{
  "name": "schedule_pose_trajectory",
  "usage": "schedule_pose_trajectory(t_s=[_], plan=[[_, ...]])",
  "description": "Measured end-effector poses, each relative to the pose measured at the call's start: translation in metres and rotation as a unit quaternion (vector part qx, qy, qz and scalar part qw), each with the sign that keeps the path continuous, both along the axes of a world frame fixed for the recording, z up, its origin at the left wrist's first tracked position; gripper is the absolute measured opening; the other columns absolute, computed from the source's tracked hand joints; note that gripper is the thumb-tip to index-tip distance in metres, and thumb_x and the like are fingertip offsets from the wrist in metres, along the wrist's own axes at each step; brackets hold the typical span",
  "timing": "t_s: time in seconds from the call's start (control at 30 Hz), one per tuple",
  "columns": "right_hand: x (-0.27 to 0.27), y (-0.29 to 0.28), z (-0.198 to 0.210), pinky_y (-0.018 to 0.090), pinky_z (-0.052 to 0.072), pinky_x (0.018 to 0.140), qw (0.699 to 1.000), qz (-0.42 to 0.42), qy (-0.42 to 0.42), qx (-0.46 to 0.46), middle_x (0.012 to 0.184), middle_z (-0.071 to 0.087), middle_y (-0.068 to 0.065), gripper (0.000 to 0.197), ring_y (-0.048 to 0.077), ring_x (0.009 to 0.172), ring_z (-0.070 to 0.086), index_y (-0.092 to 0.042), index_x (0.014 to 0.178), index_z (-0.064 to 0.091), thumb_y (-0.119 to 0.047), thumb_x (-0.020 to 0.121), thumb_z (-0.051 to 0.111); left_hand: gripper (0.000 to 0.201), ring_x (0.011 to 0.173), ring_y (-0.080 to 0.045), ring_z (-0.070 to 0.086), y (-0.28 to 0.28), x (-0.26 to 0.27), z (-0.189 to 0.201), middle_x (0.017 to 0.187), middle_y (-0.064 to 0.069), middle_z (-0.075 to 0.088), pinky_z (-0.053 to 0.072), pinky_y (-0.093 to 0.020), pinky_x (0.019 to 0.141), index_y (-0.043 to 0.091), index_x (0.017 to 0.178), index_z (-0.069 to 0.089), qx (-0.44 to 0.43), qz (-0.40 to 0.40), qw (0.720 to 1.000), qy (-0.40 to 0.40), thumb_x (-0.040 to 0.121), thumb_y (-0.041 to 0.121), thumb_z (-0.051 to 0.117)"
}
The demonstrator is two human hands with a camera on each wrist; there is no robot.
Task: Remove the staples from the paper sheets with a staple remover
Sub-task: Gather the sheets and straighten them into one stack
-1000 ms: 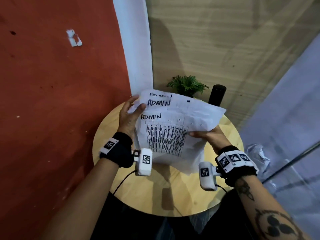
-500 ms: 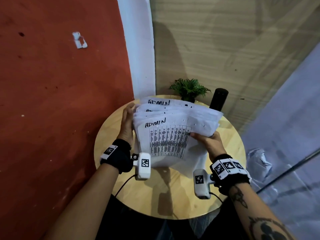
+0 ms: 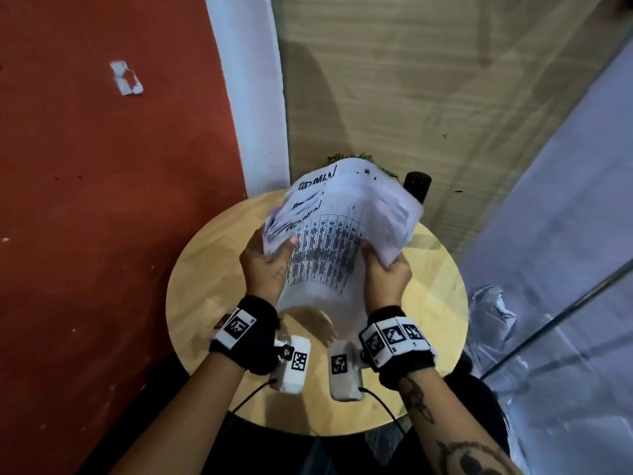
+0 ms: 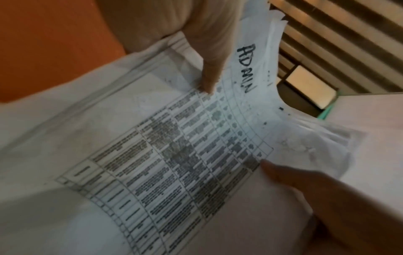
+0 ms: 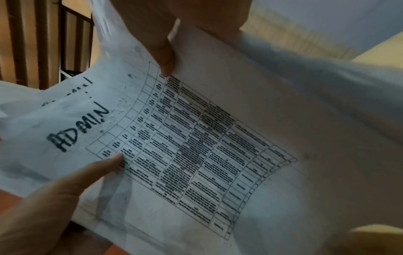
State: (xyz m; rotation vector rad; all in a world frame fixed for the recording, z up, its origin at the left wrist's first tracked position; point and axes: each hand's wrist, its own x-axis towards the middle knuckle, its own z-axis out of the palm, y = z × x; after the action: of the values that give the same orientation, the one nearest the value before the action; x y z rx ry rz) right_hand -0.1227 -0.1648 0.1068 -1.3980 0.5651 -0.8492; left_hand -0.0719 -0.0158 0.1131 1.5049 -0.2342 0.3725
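Both my hands, left and right, curl their fingers round the paper sheets, held above the bench toward twelve o'clock. Step: gathering the stack. Next: find the staple remover, unseen here.

The head camera looked steeply down from above at the round table. Each wrist camera sat close under its own thumb, facing along it at the paper sheets, which all three views shared.
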Motion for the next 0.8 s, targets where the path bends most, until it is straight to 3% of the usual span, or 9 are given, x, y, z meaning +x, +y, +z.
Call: schedule_pose_trajectory(t_s=[0.1, 0.2, 0.3, 0.37, 0.4, 0.47, 0.57, 0.7, 0.8], plan=[[-0.012, -0.007, -0.006, 0.018, 0.047, 0.065, 1.0, 0.007, 0.03, -0.004, 0.08, 0.062, -0.002, 0.029, 0.017, 0.079, 0.057, -0.011, 0.103, 0.064, -0.006, 0.076, 0.074, 0.049, 0.096, 0.008, 0.062, 0.004, -0.004, -0.005, 0.105, 0.02, 0.067, 0.046, -0.014, 0.085, 0.033, 0.106, 0.06, -0.047, -0.036, 0.998, 0.036, 0.072, 0.003, 0.079], [-0.02, -0.011, 0.0, 0.01, 0.039, 0.078, 0.996, -0.006, 0.033, -0.088, 0.105, 0.053, -0.007, 0.083, 0.011, 0.096, 0.052, -0.015, 0.138, 0.035, -0.006, 0.069, 0.08, 0.064, 0.109, -0.016, 0.061, 0.006, -0.001, 0.002, 0.115, -0.001, 0.063, 0.049, -0.028, 0.095, 0.032, 0.109, 0.054, -0.086, -0.041, 0.993, 0.062, 0.054, 0.043, 0.084], [-0.019, -0.024, 0.013, -0.006, 0.02, 0.091, 0.954, -0.042, -0.065, -0.291, 0.138, 0.032, 0.009, 0.112, 0.013, 0.123, 0.033, -0.022, 0.146, 0.008, -0.015, 0.064, 0.084, 0.071, 0.097, -0.01, 0.058, -0.001, 0.011, 0.028, 0.101, 0.006, 0.059, 0.045, -0.026, 0.09, 0.036, 0.1, 0.052, -0.122, -0.025, 0.99, 0.065, 0.045, 0.077, 0.071], [-0.018, -0.032, 0.023, 0.004, 0.033, 0.092, 0.896, -0.057, -0.098, -0.429, 0.141, 0.028, 0.019, 0.109, 0.024, 0.125, 0.035, -0.034, 0.146, 0.007, -0.023, 0.067, 0.081, 0.069, 0.084, 0.004, 0.056, -0.009, 0.023, 0.046, 0.089, 0.012, 0.058, 0.043, -0.014, 0.081, 0.033, 0.091, 0.053, -0.131, 0.005, 0.989, 0.073, 0.042, 0.08, 0.069], [-0.018, -0.034, 0.028, 0.014, 0.043, 0.081, 0.872, -0.062, -0.081, -0.479, 0.141, 0.029, 0.023, 0.102, 0.024, 0.12, 0.039, -0.033, 0.146, 0.015, -0.022, 0.068, 0.081, 0.061, 0.074, 0.008, 0.055, -0.012, 0.029, 0.052, 0.084, 0.013, 0.057, 0.041, -0.01, 0.073, 0.03, 0.088, 0.053, -0.137, 0.015, 0.987, 0.08, 0.047, 0.072, 0.072], [-0.02, -0.034, 0.035, 0.025, 0.044, 0.055, 0.84, -0.07, -0.013, -0.538, 0.14, 0.035, 0.03, 0.077, 0.023, 0.1, 0.054, -0.021, 0.137, 0.039, -0.019, 0.071, 0.078, 0.042, 0.067, 0.003, 0.054, -0.016, 0.038, 0.054, 0.079, 0.01, 0.055, 0.04, -0.012, 0.065, 0.027, 0.085, 0.053, -0.131, 0.048, 0.985, 0.101, 0.057, 0.052, 0.071], [-0.023, -0.035, 0.033, 0.032, 0.047, 0.046, 0.827, -0.06, 0.046, -0.556, 0.142, 0.037, 0.025, 0.043, 0.031, 0.077, 0.065, -0.016, 0.117, 0.061, -0.019, 0.074, 0.067, 0.03, 0.075, -0.013, 0.052, -0.015, 0.042, 0.046, 0.084, 0.002, 0.054, 0.04, -0.023, 0.07, 0.031, 0.082, 0.054, -0.107, 0.077, 0.985, 0.108, 0.057, 0.043, 0.068], [-0.022, -0.041, 0.026, 0.032, 0.048, 0.046, 0.828, -0.028, 0.05, -0.558, 0.146, 0.025, 0.015, 0.058, 0.029, 0.081, 0.064, -0.026, 0.129, 0.045, -0.023, 0.075, 0.067, 0.043, 0.072, -0.004, 0.053, -0.013, 0.043, 0.045, 0.08, 0.009, 0.055, 0.041, -0.015, 0.068, 0.033, 0.08, 0.054, -0.101, 0.053, 0.989, 0.098, 0.052, 0.064, 0.064], [-0.022, -0.044, 0.029, 0.033, 0.049, 0.05, 0.821, -0.011, 0.077, -0.566, 0.144, 0.033, 0.015, 0.05, 0.032, 0.09, 0.064, -0.025, 0.127, 0.052, -0.024, 0.078, 0.064, 0.029, 0.076, -0.008, 0.057, -0.012, 0.047, 0.044, 0.078, 0.01, 0.06, 0.044, -0.02, 0.072, 0.031, 0.071, 0.057, -0.068, 0.079, 0.99, 0.098, 0.065, 0.052, 0.075]])
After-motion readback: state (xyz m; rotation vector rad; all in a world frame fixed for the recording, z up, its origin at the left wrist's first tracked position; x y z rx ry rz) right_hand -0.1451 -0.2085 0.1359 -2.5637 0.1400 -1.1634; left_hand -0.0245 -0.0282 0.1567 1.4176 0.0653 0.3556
